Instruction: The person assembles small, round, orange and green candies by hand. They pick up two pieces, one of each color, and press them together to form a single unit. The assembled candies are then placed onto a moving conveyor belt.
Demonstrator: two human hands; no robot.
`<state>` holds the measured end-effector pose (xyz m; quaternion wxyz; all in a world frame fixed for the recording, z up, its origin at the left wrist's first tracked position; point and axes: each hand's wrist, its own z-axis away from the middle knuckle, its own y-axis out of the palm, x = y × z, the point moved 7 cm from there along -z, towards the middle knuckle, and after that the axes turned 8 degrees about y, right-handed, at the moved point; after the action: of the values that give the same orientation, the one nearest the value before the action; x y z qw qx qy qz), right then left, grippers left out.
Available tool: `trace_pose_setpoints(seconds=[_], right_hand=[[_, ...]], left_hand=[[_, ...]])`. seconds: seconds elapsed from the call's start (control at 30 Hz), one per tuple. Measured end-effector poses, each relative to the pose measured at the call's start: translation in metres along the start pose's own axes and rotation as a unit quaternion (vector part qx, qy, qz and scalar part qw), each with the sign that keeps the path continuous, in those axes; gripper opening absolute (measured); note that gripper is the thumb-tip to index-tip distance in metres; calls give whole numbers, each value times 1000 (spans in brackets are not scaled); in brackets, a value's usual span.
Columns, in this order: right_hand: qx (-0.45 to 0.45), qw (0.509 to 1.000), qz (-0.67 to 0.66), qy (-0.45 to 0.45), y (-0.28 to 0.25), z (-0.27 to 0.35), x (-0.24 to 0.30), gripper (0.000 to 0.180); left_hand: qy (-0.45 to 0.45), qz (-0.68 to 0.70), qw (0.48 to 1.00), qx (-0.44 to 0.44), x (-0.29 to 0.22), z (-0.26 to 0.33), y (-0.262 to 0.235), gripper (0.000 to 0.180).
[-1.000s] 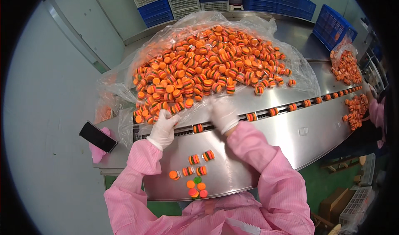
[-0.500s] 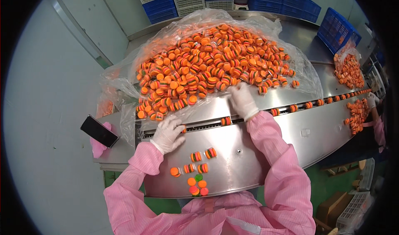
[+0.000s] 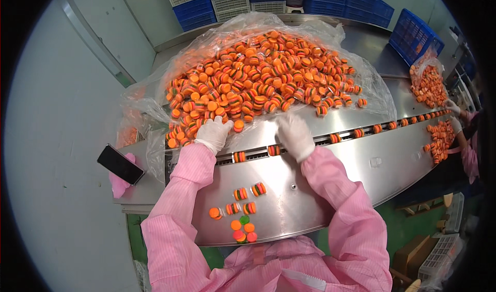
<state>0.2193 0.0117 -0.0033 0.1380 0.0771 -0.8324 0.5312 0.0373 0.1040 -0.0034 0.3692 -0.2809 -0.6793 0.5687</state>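
A big heap of small layered burger-shaped candies (image 3: 258, 77) in orange, red and green lies on a clear plastic sheet (image 3: 374, 93). At the heap's front left edge is my left hand (image 3: 213, 134), white-gloved, its fingers stretched out and a little apart among the candies. My right hand (image 3: 295, 136), also gloved, hovers by the near edge of the heap, above the conveyor track; motion smears its fingers, so its grip is unclear. Between my hands, a wrapped candy (image 3: 238, 157) and a second candy (image 3: 274, 150) sit on the narrow conveyor track (image 3: 257, 155).
Several loose candies (image 3: 249, 208) and coloured pieces (image 3: 244, 220) lie on the steel table (image 3: 279, 209) before me. A phone (image 3: 121, 164) leans on pink cloth at left. Far right, a co-worker's gloved hands (image 3: 452, 106) work beside more candies (image 3: 439, 139). Blue crates (image 3: 194, 14) stand behind.
My left hand has moved up and away from me, from the track to the heap's edge. My right hand has come down slightly toward the track. Another candy now shows on the track.
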Motion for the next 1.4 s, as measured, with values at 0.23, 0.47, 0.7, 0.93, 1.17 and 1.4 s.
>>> trace_pose_setpoints(seconds=[0.23, 0.47, 0.7, 0.93, 1.17, 1.4], right_hand=[[20, 982, 7, 189, 27, -50, -49, 36], [-71, 976, -93, 185, 20, -43, -71, 24], [263, 747, -537, 290, 14, 25, 3, 26], [178, 974, 65, 127, 17, 27, 15, 20], [76, 992, -74, 66, 12, -18, 46, 30], [276, 809, -457, 248, 59, 4, 55, 18]], left_hand=[[8, 85, 996, 17, -1, 7, -10, 20], [-53, 352, 931, -79, -5, 68, 16, 26], [-136, 250, 958, 42, -2, 71, 26, 18], [-47, 61, 997, -30, 14, 24, 4, 21], [-25, -2, 997, 72, 19, 10, 19, 21], [4, 83, 996, 44, 0, 28, -19, 21]])
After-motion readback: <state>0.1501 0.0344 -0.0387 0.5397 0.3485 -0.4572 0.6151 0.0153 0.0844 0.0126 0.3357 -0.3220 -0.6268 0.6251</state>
